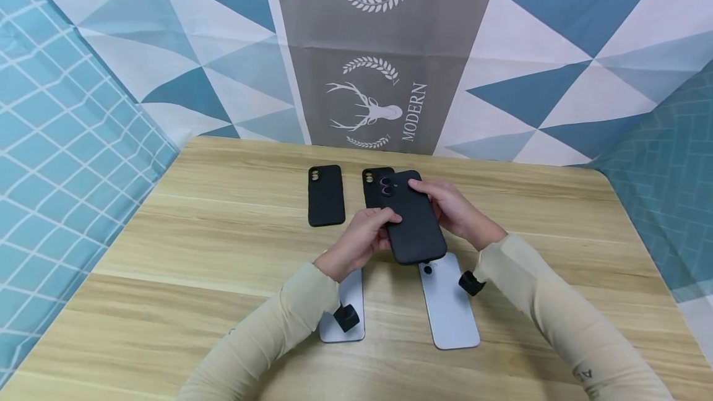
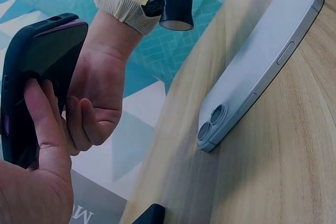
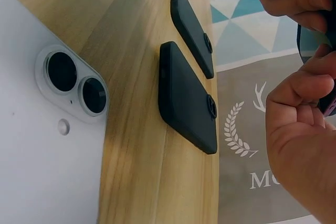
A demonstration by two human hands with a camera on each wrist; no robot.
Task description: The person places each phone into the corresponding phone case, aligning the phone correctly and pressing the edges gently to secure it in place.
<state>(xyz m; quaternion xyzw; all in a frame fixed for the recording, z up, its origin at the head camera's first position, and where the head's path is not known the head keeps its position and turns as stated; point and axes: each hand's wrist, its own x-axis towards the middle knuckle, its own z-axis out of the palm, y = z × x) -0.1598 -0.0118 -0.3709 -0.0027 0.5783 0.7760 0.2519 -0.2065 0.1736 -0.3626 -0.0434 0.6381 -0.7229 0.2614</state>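
Fingers point(image 2: 42, 111) of the left hand point(image 1: 359, 237) and right hand point(image 1: 453, 209) are bent round a black-cased phone point(image 1: 416, 221), thumbs point(image 1: 392, 216) on its back, holding it above the table point(image 1: 234, 252); in the head view it overlaps a loose black case point(image 1: 374, 187) and a pale phone point(image 1: 450, 308). At one end a purplish edge point(image 2: 60, 26) stands proud of the cover point(image 2: 14, 61) — perhaps not fully seated — so a hard push or slackened grip could tip the phone out. Its back looks matte black, with two purple-ringed lenses point(image 1: 386, 187).
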